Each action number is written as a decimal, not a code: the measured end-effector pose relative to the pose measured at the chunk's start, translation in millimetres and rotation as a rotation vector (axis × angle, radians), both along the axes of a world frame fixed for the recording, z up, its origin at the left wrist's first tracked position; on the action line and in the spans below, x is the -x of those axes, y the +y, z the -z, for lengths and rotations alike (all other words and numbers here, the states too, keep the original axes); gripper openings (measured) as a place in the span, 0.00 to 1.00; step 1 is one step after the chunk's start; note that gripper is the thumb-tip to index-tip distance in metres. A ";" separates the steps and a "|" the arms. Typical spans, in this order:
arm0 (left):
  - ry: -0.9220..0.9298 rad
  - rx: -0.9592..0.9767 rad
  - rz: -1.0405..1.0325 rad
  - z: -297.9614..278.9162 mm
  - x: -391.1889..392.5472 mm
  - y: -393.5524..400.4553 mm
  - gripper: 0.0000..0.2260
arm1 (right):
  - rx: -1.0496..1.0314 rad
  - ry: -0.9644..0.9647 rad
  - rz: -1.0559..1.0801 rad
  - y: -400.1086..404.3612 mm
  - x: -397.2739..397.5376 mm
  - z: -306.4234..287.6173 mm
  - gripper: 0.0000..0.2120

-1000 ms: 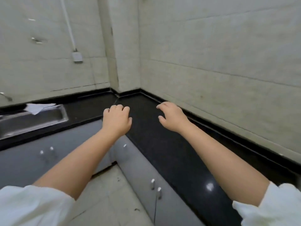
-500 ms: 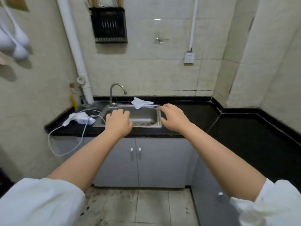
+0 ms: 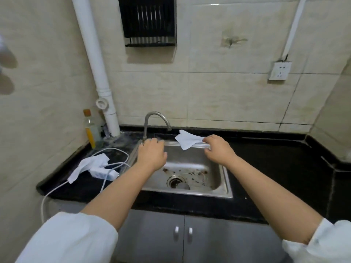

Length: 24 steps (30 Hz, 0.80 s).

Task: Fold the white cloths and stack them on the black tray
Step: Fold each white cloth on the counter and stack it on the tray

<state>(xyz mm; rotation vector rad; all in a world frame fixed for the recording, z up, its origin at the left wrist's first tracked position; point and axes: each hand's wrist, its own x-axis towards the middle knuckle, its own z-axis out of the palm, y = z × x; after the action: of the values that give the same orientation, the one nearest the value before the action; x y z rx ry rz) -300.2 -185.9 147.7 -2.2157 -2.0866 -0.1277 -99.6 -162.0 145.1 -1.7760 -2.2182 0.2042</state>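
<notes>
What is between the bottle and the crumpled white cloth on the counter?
In the head view, a loop of white cable lies on the black counter between the bottle and the crumpled cloth; otherwise that stretch is bare counter.

Brushed, stained steel sink [image 3: 224, 179] with shiny metal tap [image 3: 154, 120]; glossy black stone counter [image 3: 284, 168]; soft crumpled white cloth [image 3: 188, 140] at 12 o'clock and another [image 3: 85, 166] at 9; matt tiled wall [image 3: 218, 92]; smooth plastic pipe [image 3: 96, 63].
</notes>
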 end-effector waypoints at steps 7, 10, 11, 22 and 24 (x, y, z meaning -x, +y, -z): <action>-0.061 0.168 0.105 55.4 8.3 147.0 0.18 | 0.082 0.031 0.110 144.7 1.6 41.0 0.17; -0.083 0.263 0.105 91.9 5.9 195.0 0.18 | 0.161 0.028 0.152 198.1 -5.6 76.8 0.14; -0.099 0.288 0.111 100.5 4.9 207.8 0.18 | 0.175 0.026 0.158 213.1 -5.8 84.7 0.14; -0.165 0.429 0.019 179.7 -15.6 347.2 0.18 | 0.396 -0.096 0.007 400.4 -10.8 198.3 0.17; -0.171 0.440 0.028 191.8 -26.1 362.5 0.18 | 0.402 -0.063 -0.029 414.6 -14.7 214.1 0.16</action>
<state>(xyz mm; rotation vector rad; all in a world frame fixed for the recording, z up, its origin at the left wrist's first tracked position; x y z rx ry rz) -274.1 176.6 -44.1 -2.5557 -2.3626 0.1641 -84.8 252.6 -69.0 -1.9673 -2.3758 0.6503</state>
